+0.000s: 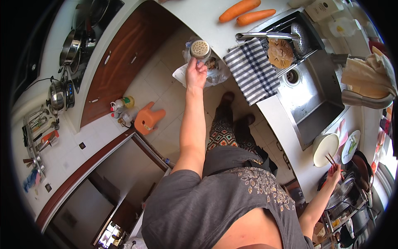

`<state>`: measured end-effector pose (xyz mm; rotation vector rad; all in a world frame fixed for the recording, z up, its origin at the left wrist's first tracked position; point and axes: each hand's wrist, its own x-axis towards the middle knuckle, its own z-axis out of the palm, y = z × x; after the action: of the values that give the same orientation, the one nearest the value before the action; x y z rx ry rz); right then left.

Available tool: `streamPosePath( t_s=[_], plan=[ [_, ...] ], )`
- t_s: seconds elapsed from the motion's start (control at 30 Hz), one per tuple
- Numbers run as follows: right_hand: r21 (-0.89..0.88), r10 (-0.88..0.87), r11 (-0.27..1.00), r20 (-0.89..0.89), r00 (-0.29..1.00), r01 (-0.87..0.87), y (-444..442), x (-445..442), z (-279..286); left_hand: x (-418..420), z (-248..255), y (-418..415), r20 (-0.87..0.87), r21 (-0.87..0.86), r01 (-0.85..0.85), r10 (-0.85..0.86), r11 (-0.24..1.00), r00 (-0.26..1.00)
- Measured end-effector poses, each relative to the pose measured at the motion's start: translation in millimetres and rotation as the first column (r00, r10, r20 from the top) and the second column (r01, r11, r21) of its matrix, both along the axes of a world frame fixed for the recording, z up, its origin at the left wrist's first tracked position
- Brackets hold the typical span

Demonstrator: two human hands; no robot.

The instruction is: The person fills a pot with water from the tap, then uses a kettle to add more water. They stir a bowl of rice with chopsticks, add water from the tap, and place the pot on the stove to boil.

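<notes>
My left hand (196,73) is stretched forward and grips a shaker jar (200,49) with a perforated lid. Beneath it, over the floor, is a clear plastic bag (219,74) with things inside, beside the counter edge. Far to the right, my right hand (334,175) holds a pair of brown chopsticks (330,159), their tips at a pale bowl (326,148); whether they touch it I cannot tell. Next to the bowl lies a white plate (350,147) with green pieces on it. Two carrots (240,10) lie on the white counter ahead.
A checked cloth (252,71) hangs over the counter edge by the steel sink (311,102). A slotted ladle (299,36) rests on the rack. An orange stool (149,119) and bottles (126,102) stand on the floor at left. Pans crowd the right corner.
</notes>
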<state>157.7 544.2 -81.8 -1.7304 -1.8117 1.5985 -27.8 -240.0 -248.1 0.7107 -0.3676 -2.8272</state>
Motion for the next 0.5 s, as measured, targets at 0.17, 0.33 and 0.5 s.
streamPosePath(
  t_s=[0.17,0.33,0.5],
  plan=[
    [0.012,0.026,1.0,-0.007,1.0,-0.026,4,-3,-4,-17,15,9,0.122,-0.097,0.011,0.001,0.995,0.993],
    [0.025,0.039,0.999,0.002,0.999,-0.039,4,-5,-4,16,8,12,0.194,0.039,-0.093,0.084,0.995,0.977],
    [0.02,0.028,0.999,-0.016,0.999,-0.028,10,-7,-10,9,7,10,0.331,-0.015,0.005,0.001,1.0,0.944]
  ],
)
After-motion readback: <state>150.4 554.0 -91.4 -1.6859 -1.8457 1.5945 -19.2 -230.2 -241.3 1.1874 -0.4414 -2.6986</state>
